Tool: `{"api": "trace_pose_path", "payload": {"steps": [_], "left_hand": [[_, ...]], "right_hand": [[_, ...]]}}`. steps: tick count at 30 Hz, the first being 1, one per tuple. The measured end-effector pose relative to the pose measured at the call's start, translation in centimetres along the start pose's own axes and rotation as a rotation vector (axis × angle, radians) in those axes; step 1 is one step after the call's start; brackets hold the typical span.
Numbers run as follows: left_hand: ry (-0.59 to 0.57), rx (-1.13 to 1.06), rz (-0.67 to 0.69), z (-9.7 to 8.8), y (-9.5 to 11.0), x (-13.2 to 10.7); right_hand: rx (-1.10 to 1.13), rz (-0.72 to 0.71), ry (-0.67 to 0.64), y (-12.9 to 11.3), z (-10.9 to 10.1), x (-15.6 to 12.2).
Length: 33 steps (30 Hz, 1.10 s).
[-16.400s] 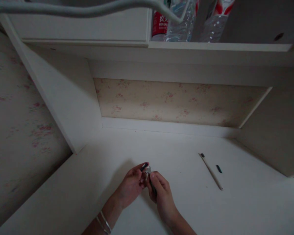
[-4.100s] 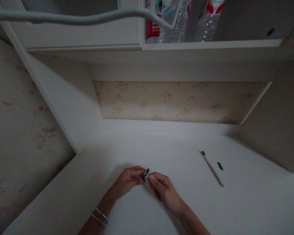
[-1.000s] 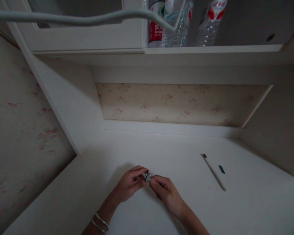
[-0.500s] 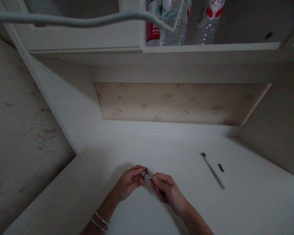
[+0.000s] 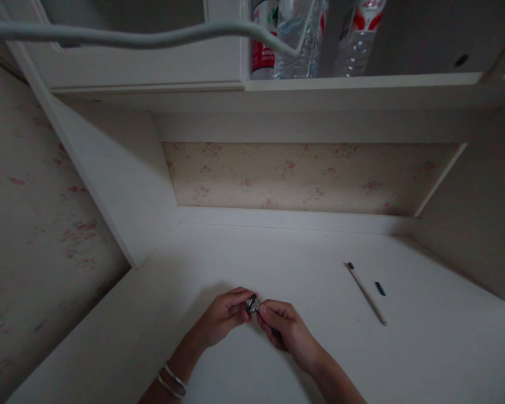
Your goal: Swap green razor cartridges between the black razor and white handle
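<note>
My left hand (image 5: 224, 315) pinches a small black strip-like piece (image 5: 251, 303) between thumb and fingertips, above the white desk. My right hand (image 5: 285, 326) is closed on a small tool with a shiny metal end (image 5: 256, 306). Its dark handle lies mostly hidden in my palm. The metal end meets or overlaps the black piece; whether they are joined I cannot tell. A slim pale stick, like a pen, (image 5: 367, 295) with a dark tip lies on the desk to the right. Beside it rests a small dark piece (image 5: 380, 289).
The white desk (image 5: 278, 252) runs back to a ledge under flowered wallpaper. Side panels (image 5: 109, 174) stand left and right. Overhead, a shelf holds clear plastic bottles (image 5: 356, 47) and a red-labelled container (image 5: 263, 53). A white lamp-like arm (image 5: 151, 36) crosses the top.
The black piece and the metal end have come together, closing the small gap between them. My left fingertips moved slightly right. The things lying on the desk stay put.
</note>
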State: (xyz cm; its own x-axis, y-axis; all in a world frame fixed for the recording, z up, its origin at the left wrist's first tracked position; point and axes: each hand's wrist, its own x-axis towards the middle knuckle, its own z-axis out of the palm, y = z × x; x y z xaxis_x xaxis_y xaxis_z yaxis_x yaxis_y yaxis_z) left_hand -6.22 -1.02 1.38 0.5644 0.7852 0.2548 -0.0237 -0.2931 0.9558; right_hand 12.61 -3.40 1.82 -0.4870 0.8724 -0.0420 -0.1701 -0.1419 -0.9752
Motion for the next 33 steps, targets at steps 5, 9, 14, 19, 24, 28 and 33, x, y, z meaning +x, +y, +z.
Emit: {"api": "trace_pose_path", "payload": {"steps": [5, 9, 14, 19, 24, 28, 33], "left_hand": [[-0.009, 0.009, 0.021, -0.14, -0.01, -0.02], [-0.013, 0.019, 0.021, -0.28, -0.13, -0.08], [-0.007, 0.031, 0.027, -0.40, -0.43, -0.12], [-0.008, 0.035, 0.023, -0.36, -0.21, 0.05], [-0.019, 0.028, 0.008, -0.31, -0.14, 0.08], [-0.014, 0.035, 0.015, -0.41, -0.37, 0.06], [-0.022, 0.067, 0.029, -0.52, -0.31, 0.05]], "right_hand": [[-0.010, -0.012, -0.002, -0.25, 0.18, 0.01], [-0.001, -0.006, -0.015, -0.14, 0.20, 0.01], [0.025, 0.022, -0.012, 0.51, 0.05, 0.19], [-0.013, -0.022, -0.008, 0.64, 0.03, 0.18], [-0.074, -0.044, 0.032, 0.59, 0.01, 0.20], [-0.036, -0.024, -0.005, 0.53, 0.03, 0.16], [-0.023, -0.014, -0.030, 0.31, 0.15, 0.08]]}}
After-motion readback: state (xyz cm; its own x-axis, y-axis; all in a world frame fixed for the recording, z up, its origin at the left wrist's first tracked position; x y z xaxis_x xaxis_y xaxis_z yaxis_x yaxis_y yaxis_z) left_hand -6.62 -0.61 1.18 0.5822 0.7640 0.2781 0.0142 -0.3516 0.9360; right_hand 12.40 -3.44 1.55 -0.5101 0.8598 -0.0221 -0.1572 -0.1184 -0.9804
